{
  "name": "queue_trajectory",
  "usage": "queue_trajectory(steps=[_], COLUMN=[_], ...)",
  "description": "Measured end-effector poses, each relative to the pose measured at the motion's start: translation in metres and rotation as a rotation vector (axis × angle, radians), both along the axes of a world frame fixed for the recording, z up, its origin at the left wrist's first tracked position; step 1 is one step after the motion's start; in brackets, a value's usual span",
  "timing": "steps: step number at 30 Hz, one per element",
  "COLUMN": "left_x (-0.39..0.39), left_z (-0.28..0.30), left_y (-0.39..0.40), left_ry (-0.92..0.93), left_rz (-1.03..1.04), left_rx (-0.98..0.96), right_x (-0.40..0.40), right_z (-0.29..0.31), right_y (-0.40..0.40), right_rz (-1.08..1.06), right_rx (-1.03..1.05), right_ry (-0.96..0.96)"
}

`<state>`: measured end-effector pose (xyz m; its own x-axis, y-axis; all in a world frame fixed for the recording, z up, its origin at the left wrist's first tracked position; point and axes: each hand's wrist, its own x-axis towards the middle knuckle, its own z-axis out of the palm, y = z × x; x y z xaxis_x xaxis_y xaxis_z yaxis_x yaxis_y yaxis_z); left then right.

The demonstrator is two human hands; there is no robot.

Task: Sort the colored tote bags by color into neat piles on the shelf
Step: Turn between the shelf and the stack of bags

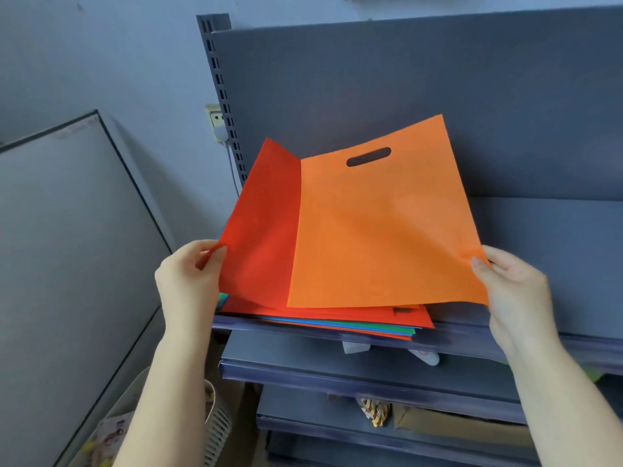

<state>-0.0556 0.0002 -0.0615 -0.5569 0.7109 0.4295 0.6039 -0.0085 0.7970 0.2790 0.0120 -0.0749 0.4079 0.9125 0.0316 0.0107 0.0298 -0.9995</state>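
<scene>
Pinching the orange tote bag (384, 224) by its lower corner with my right hand (512, 284), I lift a red bag (266, 224) with my left hand (188, 281), thumb and fingers closed on its edge. Under them the mixed stack (337, 323) of red, blue and green bags lies on the shelf (539, 251); I judge the sorting barely begun, with no separate piles visible.

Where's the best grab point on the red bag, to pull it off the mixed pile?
Probably its near left corner, from the pile's left side. The red bag is already peeled up there, pinched by the left hand, so that edge is free. Its right part lies under the orange bag, which the right hand holds, so a right-side approach looks blocked.
</scene>
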Motion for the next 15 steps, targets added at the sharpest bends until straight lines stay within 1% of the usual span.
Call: queue_trajectory(steps=[4,9,15], left_x=[0.0,0.012,0.023], left_z=[-0.001,0.0,-0.009], left_y=[-0.025,-0.079,-0.166], left_ry=[-0.198,-0.421,-0.546], left_rz=[0.061,0.136,0.262], left_rx=[0.146,0.293,0.384], right_x=[0.002,0.001,-0.008], right_z=[0.007,0.015,0.018], right_y=[-0.015,-0.045,-0.098], right_rz=[0.027,0.102,0.266], right_rx=[0.011,0.031,-0.02], right_ry=[0.168,0.279,0.393])
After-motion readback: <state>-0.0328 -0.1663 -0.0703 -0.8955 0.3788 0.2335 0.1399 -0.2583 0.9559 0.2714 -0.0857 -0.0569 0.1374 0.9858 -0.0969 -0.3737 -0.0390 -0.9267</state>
